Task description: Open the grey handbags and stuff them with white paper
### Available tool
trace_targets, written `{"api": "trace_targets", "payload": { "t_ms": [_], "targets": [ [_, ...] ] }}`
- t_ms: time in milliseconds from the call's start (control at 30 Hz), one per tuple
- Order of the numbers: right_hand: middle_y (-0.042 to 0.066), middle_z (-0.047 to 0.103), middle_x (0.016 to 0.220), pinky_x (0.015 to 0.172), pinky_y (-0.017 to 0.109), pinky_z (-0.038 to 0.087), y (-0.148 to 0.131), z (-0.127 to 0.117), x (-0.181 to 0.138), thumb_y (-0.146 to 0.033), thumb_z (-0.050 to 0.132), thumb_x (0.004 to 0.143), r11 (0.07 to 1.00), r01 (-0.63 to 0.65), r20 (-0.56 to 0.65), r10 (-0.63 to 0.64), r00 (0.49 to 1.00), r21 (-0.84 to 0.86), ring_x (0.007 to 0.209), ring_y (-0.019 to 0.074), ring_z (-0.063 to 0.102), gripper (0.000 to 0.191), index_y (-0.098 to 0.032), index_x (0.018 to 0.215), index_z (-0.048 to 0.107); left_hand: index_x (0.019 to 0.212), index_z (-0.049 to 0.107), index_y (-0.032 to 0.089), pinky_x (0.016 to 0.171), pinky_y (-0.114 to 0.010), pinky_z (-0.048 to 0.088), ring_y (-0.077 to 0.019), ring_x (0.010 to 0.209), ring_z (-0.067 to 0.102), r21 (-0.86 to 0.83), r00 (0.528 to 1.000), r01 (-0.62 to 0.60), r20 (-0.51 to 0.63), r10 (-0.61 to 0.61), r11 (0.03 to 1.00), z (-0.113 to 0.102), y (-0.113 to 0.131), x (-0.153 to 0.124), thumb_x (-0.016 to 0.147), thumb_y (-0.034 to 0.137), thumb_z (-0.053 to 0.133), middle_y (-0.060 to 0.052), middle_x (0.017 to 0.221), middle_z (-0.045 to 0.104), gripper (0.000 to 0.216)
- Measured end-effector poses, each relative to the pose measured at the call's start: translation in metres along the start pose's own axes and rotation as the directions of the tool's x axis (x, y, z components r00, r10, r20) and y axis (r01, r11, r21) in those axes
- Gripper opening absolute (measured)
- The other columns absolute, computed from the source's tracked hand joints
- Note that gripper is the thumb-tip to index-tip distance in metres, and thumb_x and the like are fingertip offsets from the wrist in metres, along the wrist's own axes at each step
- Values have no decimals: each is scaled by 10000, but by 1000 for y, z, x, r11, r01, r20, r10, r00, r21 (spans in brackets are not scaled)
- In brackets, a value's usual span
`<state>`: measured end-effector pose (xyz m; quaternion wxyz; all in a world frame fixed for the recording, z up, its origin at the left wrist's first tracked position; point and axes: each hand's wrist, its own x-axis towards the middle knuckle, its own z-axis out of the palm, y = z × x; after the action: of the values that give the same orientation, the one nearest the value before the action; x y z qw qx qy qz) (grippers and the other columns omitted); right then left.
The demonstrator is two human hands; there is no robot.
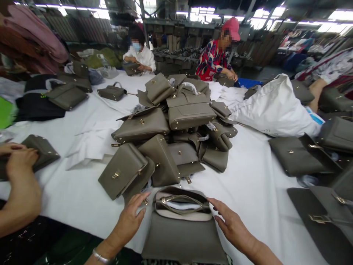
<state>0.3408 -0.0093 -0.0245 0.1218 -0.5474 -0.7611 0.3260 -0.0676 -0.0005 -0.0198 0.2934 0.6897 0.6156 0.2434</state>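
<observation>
In front of me, near the table edge, a grey-olive handbag (183, 235) lies with its flap folded toward me. Its mouth gapes, showing a pale lining, an inner zipper (182, 200) and something white inside. My left hand (132, 215) is beside the bag's left side, fingers apart and holding nothing. On the other side, my right hand (228, 221) has its fingers spread, with the fingertips close to the bag's right corner; whether they touch it I cannot tell. Just beyond my left hand, another handbag (122, 171) with a gold clasp leans at the pile's front.
A heap of similar handbags (191, 110) fills the table's middle. White paper sheets (92, 143) lie left of it, a white cloth bag (278, 110) to the right. A co-worker's hands (20, 158) hold a bag at left. More bags (303, 152) lie right; two people work opposite.
</observation>
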Motion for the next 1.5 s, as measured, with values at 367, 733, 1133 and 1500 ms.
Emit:
{"api": "trace_targets", "payload": {
  "t_ms": [367, 733, 1133, 1500],
  "targets": [
    [112, 199, 1585, 1181, 522, 313, -4, 5, -22, -117, 535, 731, 975, 110, 61, -100, 993, -193, 1459, 270, 235, 945, -210, 1531, 40, 1501, 109, 250, 1135, -561, 363, -320, 1384, 358, 203, 957, -198, 251, 144, 959, 20, 0, -19, 783, 323, 666, -133, 1510, 368, 912],
    [39, 514, 1412, 1122, 429, 424, -19, -29, -3, 44, 328, 705, 997, 50, 197, -38, 980, -59, 1311, 178, 481, 763, -286, 1377, 475, 1486, 203, 307, 1126, -496, 389, -252, 1367, 407, 167, 952, -205, 262, 157, 964, 5, -11, -17, 818, 131, 504, -49, 1504, 408, 753],
    [157, 673, 1023, 886, 403, 497, -145, 27, 115, -119, 462, 821, 890, 324, 390, -188, 901, -320, 1014, 277, 594, 262, -91, 1009, 642, 983, 673, 270, 798, -356, 491, -223, 919, 591, 273, 975, -39, 222, -23, 961, 7, 58, 25, 782, 181, 581, -37, 947, 560, 238],
    [23, 623, 1266, 1038, 273, 412, -117, 22, 111, -233, 371, 941, 965, 258, 314, -229, 921, -54, 1178, 159, 565, 383, -262, 1284, 540, 885, 678, 225, 849, -345, 459, -214, 965, 557, 44, 986, -1, 166, -6, 999, 17, 44, 26, 726, 97, 562, -48, 999, 524, 235]
  ]
}}
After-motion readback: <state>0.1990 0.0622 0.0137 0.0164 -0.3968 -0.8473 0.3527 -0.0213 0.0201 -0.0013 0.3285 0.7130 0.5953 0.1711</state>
